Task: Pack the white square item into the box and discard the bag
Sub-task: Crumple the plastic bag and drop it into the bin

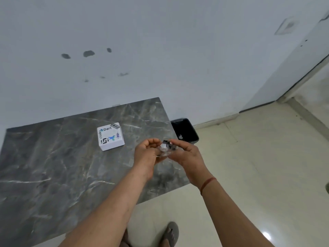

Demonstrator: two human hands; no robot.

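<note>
I have both hands raised over the right edge of the grey marble table [53, 166], close together. My left hand [146, 154] is curled, its fingers pinching one side of the clear bag [164, 151]; my right hand [187, 154] pinches the other side, a red thread [207, 184] round its wrist. The white square item [163, 146] shows through the crumpled plastic, between my fingertips, with something dark just beside it that I cannot make out. The white box [110, 137], closed and covered in stickers, sits on the table toward the far edge, apart from my hands. A black bin [185, 131] stands on the floor [258, 157] against the table's far right corner.
</note>
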